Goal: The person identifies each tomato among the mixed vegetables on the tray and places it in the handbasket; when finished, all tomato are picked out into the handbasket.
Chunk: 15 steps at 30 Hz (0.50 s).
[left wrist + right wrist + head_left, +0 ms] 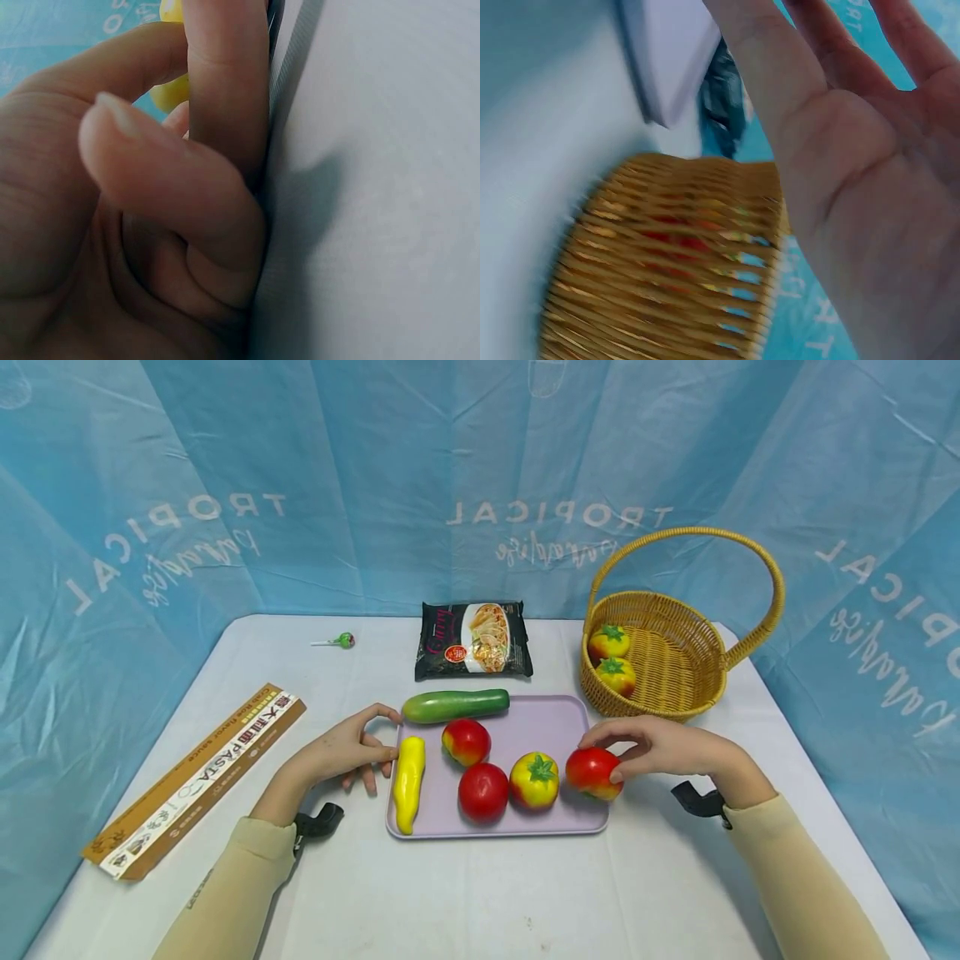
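Observation:
My right hand (660, 746) holds a red-yellow toy tomato (592, 772) between thumb and fingers at the right end of the lilac tray (442, 822). In the right wrist view, the palm and fingers show, but not that tomato. My left hand (348, 750) lies at the tray's left rim, fingers loosely bent, beside a long yellow pepper (407, 785). Also on the tray are a green cucumber (455, 706), a red-yellow tomato (467, 742), a red tomato (483, 793) and a yellow tomato with a green calyx (535, 781).
Behind the right hand stands a wicker basket (708, 681) with a tall handle and two red-yellow tomatoes (617, 677) inside. A black noodle packet (473, 641) lies behind the tray. To the left are a pasta box (197, 781) and a lollipop (345, 640).

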Tool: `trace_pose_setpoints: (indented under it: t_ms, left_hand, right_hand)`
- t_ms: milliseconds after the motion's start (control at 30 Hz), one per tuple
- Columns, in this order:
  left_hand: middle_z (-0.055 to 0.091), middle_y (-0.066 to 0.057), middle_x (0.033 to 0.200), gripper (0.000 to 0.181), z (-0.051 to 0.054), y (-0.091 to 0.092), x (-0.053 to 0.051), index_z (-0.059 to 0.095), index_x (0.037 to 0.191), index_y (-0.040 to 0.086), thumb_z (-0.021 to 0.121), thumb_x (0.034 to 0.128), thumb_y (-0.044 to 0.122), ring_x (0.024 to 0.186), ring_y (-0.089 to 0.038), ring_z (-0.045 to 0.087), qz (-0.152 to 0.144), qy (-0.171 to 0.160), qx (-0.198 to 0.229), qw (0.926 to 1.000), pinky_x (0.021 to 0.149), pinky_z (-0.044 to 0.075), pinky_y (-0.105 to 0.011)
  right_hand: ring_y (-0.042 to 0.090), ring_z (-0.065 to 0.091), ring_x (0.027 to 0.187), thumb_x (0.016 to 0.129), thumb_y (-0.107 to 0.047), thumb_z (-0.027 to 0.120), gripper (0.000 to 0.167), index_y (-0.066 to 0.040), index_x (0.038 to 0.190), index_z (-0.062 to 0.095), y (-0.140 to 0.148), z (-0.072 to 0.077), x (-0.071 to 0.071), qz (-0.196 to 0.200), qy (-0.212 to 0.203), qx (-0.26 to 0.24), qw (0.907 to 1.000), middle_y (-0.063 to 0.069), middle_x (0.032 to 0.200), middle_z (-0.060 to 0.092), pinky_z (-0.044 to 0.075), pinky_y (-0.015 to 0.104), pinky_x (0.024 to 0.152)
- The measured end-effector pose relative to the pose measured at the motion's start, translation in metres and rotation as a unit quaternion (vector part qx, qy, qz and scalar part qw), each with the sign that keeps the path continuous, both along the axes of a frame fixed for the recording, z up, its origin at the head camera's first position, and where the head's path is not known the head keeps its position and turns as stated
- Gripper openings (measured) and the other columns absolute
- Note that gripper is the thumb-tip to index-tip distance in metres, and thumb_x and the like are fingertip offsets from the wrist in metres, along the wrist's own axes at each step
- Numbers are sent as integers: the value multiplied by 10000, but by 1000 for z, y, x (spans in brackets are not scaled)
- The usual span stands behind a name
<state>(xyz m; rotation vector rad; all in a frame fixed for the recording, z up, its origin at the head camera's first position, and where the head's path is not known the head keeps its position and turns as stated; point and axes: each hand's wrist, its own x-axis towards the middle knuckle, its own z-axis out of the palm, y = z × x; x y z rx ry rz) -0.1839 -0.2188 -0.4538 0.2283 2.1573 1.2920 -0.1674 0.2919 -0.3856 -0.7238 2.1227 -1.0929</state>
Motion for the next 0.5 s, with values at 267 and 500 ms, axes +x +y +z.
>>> trace_pose_setpoints:
  t_ms: [267, 500]
  left_hand:
    - [758, -119, 852, 592, 0, 0, 0, 374, 1503, 215, 713, 1025, 297, 570, -263, 736, -14, 27, 9, 10000, 425, 453, -237]
    - [760, -122, 855, 590, 0, -1, -1, 373, 1505, 210, 710, 1029, 298, 572, -263, 740, -42, 46, 34, 10000, 423, 457, -243]
  right_hand:
    - [122, 646, 1240, 993, -105, 738, 472, -142, 1448, 620, 23, 36, -8, -856, 941, -569, 9902, -49, 1395, 663, 601, 262, 950]
    - [33, 656, 1228, 1023, -144, 716, 500, -133, 1498, 561, 40, 56, -22, -2333, 1185, -754, 9622, -84, 1359, 666, 587, 195, 926]
